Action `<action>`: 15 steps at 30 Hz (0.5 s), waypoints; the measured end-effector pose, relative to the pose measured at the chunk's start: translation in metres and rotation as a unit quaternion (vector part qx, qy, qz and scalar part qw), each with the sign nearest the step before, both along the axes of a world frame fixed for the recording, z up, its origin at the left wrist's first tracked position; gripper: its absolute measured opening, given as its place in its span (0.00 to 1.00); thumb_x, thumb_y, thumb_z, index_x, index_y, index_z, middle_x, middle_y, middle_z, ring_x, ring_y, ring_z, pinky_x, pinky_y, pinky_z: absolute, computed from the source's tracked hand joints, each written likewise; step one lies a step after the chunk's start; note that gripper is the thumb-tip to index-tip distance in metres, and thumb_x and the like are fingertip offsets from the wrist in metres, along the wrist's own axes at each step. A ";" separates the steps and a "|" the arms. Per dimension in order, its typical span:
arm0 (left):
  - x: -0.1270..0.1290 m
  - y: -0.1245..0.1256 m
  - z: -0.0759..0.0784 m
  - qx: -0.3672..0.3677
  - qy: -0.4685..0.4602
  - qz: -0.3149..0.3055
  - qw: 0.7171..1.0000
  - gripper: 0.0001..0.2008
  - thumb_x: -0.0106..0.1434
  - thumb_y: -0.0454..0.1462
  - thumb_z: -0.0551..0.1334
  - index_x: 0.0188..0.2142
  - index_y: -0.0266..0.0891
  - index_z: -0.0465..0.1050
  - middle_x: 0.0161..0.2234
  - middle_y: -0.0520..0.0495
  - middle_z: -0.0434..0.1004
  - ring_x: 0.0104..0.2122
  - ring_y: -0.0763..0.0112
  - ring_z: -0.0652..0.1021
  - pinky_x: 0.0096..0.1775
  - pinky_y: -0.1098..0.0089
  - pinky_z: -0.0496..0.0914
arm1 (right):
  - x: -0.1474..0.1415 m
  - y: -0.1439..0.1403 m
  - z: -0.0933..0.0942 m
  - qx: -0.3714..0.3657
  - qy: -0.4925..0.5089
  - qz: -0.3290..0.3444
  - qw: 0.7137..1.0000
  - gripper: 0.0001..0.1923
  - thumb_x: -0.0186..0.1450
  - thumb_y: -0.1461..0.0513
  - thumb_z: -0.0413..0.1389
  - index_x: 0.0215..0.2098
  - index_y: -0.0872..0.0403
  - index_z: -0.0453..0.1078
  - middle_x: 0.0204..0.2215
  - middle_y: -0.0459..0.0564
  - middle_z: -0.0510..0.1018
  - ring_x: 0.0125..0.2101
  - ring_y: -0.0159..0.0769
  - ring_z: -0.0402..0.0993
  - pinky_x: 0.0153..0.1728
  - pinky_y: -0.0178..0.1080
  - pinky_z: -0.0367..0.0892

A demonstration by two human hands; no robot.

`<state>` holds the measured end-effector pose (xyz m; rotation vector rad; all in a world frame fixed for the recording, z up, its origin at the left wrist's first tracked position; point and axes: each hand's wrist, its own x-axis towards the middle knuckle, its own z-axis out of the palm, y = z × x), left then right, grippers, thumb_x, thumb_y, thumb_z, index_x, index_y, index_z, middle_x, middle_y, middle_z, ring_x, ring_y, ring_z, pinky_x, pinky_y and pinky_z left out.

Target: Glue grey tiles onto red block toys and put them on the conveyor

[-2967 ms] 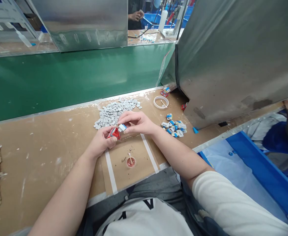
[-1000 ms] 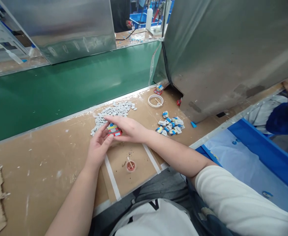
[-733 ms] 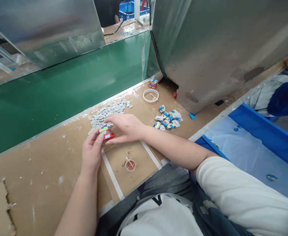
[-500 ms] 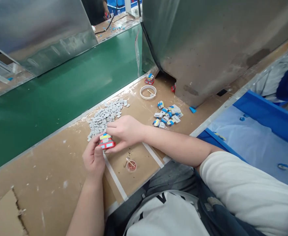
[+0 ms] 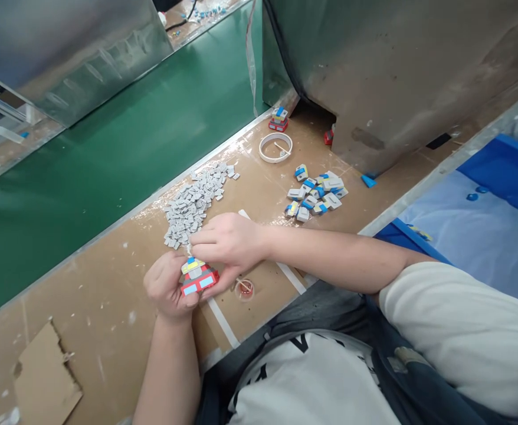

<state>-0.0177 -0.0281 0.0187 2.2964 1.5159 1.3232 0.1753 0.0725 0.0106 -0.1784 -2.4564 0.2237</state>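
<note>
Large dark letter "V" on white shirt (image 5: 305, 340), no other readable text

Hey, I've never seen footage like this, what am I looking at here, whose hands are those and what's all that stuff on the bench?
This is one view from a camera worn on a person's head, looking down at their own bare hands. The left hand holds a small red toy block assembly; the right hand pinches its top. On the brown workbench lie a pile of grey pieces, a cluster of blue-and-white pieces and a white ring. A green conveyor belt runs behind.
</note>
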 end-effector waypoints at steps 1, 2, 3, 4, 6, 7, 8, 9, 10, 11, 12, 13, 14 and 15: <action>0.001 0.000 0.000 0.002 0.004 0.002 1.000 0.34 0.73 0.68 0.51 0.32 0.44 0.73 0.23 0.49 0.67 0.22 0.65 0.67 0.28 0.62 0.58 | 0.000 0.000 0.000 0.004 0.003 0.003 1.000 0.33 0.77 0.35 0.44 0.37 0.52 0.71 0.32 0.49 0.75 0.31 0.36 0.72 0.31 0.42 0.60; 0.001 -0.001 0.000 0.000 0.006 0.002 1.000 0.34 0.73 0.68 0.51 0.32 0.44 0.73 0.23 0.48 0.67 0.23 0.65 0.67 0.29 0.62 0.59 | 0.000 0.001 -0.001 0.007 0.004 0.005 1.000 0.32 0.77 0.36 0.44 0.37 0.52 0.71 0.32 0.49 0.75 0.30 0.36 0.71 0.31 0.42 0.60; 0.001 -0.001 -0.001 -0.005 0.008 0.001 1.000 0.34 0.74 0.68 0.51 0.32 0.44 0.74 0.23 0.48 0.67 0.23 0.65 0.68 0.29 0.62 0.59 | 0.001 0.001 -0.001 0.009 0.004 0.007 1.000 0.32 0.77 0.35 0.44 0.37 0.52 0.71 0.32 0.48 0.75 0.30 0.36 0.71 0.32 0.41 0.60; 0.000 0.000 -0.002 -0.004 0.008 -0.001 1.000 0.34 0.74 0.67 0.51 0.32 0.43 0.74 0.23 0.48 0.68 0.23 0.65 0.68 0.29 0.63 0.60 | 0.001 0.000 -0.002 0.010 0.001 0.009 1.000 0.32 0.77 0.35 0.45 0.37 0.52 0.71 0.32 0.48 0.74 0.30 0.36 0.71 0.32 0.41 0.60; 0.000 0.001 -0.004 0.012 0.008 -0.011 1.000 0.34 0.75 0.66 0.51 0.32 0.43 0.74 0.23 0.49 0.69 0.23 0.65 0.69 0.28 0.64 0.61 | 0.002 0.000 -0.001 0.011 -0.007 0.007 1.000 0.32 0.76 0.35 0.46 0.38 0.52 0.70 0.31 0.47 0.73 0.30 0.35 0.70 0.33 0.40 0.60; 0.000 0.002 -0.004 0.024 0.011 -0.015 1.000 0.33 0.75 0.65 0.51 0.32 0.42 0.74 0.23 0.49 0.69 0.22 0.66 0.70 0.27 0.64 0.61 | 0.002 0.000 -0.001 0.011 -0.013 0.006 1.000 0.32 0.76 0.35 0.46 0.38 0.52 0.70 0.31 0.47 0.73 0.30 0.35 0.70 0.33 0.40 0.60; 0.000 0.003 -0.004 0.035 0.014 -0.018 0.999 0.33 0.76 0.65 0.51 0.32 0.42 0.73 0.23 0.49 0.69 0.22 0.66 0.70 0.27 0.65 0.62 | 0.002 0.000 0.000 0.011 -0.021 0.005 1.000 0.32 0.77 0.35 0.46 0.38 0.52 0.69 0.31 0.46 0.72 0.30 0.35 0.70 0.33 0.39 0.60; 0.000 0.003 -0.004 0.044 0.018 -0.020 0.999 0.33 0.76 0.64 0.50 0.32 0.42 0.73 0.23 0.50 0.68 0.21 0.67 0.69 0.26 0.65 0.61 | 0.003 0.000 0.000 0.011 -0.031 0.006 0.999 0.32 0.77 0.35 0.45 0.39 0.52 0.69 0.31 0.46 0.72 0.30 0.35 0.69 0.33 0.39 0.59; 0.001 0.004 -0.004 0.049 0.021 -0.020 0.998 0.32 0.77 0.63 0.50 0.31 0.42 0.73 0.22 0.50 0.68 0.20 0.68 0.69 0.26 0.66 0.61 | 0.003 0.000 0.001 0.011 -0.042 0.008 0.999 0.31 0.77 0.35 0.45 0.39 0.53 0.68 0.31 0.46 0.72 0.30 0.34 0.69 0.33 0.39 0.59; 0.001 0.005 -0.004 0.048 0.024 -0.020 0.998 0.33 0.77 0.63 0.50 0.31 0.42 0.73 0.22 0.50 0.68 0.20 0.68 0.69 0.26 0.66 0.61 | 0.003 0.000 0.002 0.010 -0.051 0.010 0.999 0.31 0.77 0.36 0.45 0.38 0.53 0.68 0.31 0.46 0.71 0.30 0.34 0.69 0.33 0.39 0.58; 0.002 0.005 -0.004 0.047 0.025 -0.019 0.998 0.33 0.77 0.63 0.49 0.31 0.42 0.73 0.22 0.50 0.67 0.20 0.68 0.69 0.26 0.66 0.61 | 0.003 0.000 0.002 0.010 -0.055 0.012 0.998 0.31 0.78 0.36 0.45 0.38 0.53 0.67 0.31 0.46 0.71 0.31 0.34 0.69 0.33 0.39 0.58; 0.002 0.005 -0.004 0.045 0.025 -0.018 0.999 0.33 0.77 0.64 0.49 0.31 0.42 0.73 0.21 0.50 0.67 0.20 0.68 0.69 0.26 0.66 0.61 | 0.003 0.000 0.002 0.009 -0.053 0.013 0.998 0.31 0.78 0.36 0.45 0.37 0.52 0.67 0.31 0.46 0.71 0.31 0.34 0.69 0.33 0.39 0.58; 0.002 0.005 -0.003 0.044 0.025 -0.017 0.999 0.34 0.77 0.64 0.49 0.31 0.42 0.72 0.21 0.50 0.66 0.20 0.68 0.68 0.26 0.66 0.61 | 0.003 0.000 0.002 0.009 -0.044 0.013 0.999 0.31 0.78 0.36 0.45 0.37 0.52 0.67 0.31 0.46 0.71 0.30 0.35 0.69 0.33 0.39 0.58; 0.002 0.005 -0.003 0.044 0.025 -0.015 0.999 0.34 0.77 0.65 0.48 0.31 0.42 0.72 0.21 0.51 0.66 0.20 0.68 0.68 0.25 0.66 0.61 | 0.003 0.000 0.001 0.009 -0.034 0.012 0.999 0.31 0.78 0.37 0.45 0.36 0.52 0.66 0.31 0.46 0.71 0.30 0.35 0.68 0.33 0.39 0.58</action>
